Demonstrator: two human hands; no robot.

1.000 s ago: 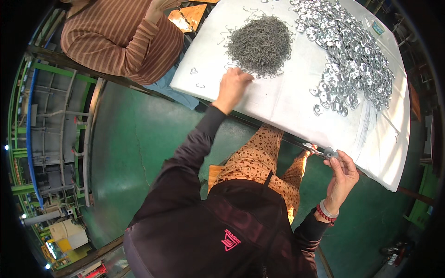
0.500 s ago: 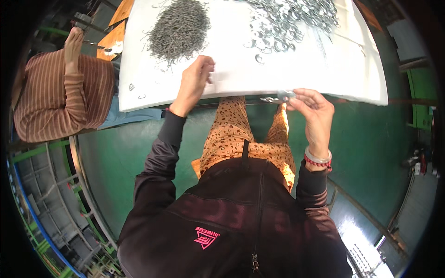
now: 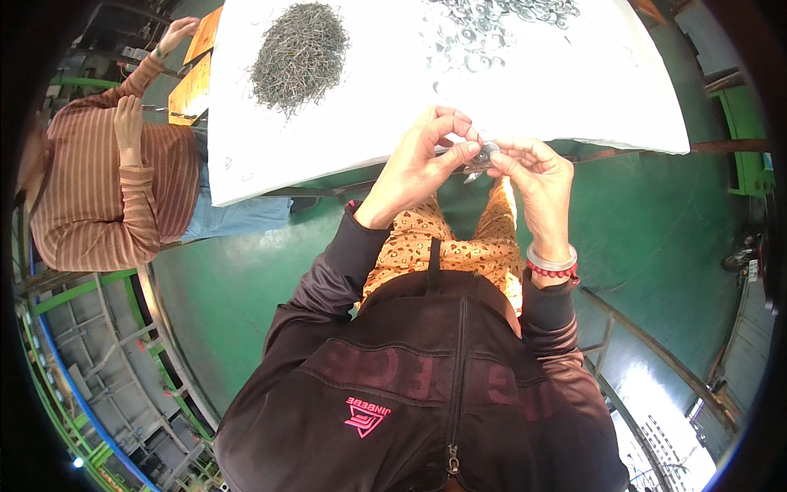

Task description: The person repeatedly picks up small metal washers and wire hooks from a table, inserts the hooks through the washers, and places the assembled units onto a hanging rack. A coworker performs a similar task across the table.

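Note:
Over the near edge of the white table, both hands meet at a small silvery metal part (image 3: 485,154) with a round disc and a shiny piece hanging below. My right hand (image 3: 539,174) pinches it between thumb and fingers. My left hand (image 3: 428,160) is closed in a pinch at the disc's left side; whatever lies between its fingertips is too small to make out. Farther off lie a heap of thin wire hooks (image 3: 302,59) on the left and a spread of silvery metal rings (image 3: 475,39) on the right.
A white-covered table (image 3: 574,98) spans the far side. At the left sits a person in a striped top (image 3: 94,184), one arm stretched toward wooden boards (image 3: 190,92). A metal rack (image 3: 106,353) stands lower left. Green floor (image 3: 648,230) surrounds me.
My left hand has moved right from near the hook heap to the metal part in my right hand. My right hand has shifted slightly left. The other person has stretched out an arm.

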